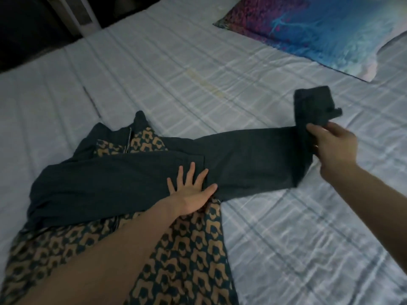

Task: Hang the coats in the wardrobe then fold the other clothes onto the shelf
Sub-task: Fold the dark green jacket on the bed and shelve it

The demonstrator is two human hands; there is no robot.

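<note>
A dark jacket (114,181) with a tan-and-dark patterned lining lies spread on the bed (286,238), its body towards the lower left of the view and its collar and zip (128,139) pointing up towards the middle; the lining shows both near the collar and in a broad panel running down to the bottom edge; the left hand (191,192) lies flat on the jacket where the sleeve joins the body, fingers straight and spread, palm pressing the cloth down and holding nothing; the sleeve (253,159) stretches out to the right across the bed; the right hand (330,144) grips the far end of that sleeve, fingers and thumb curled round the cloth, with the cuff (312,106) lifted off the bed and standing up above the hand; the bed is covered by a pale sheet with a faint check pattern and many creases; a pillow (308,31) in blue and purple print lies at the upper right, well apart from the jacket; dark furniture at the upper left is too dim to make out.
</note>
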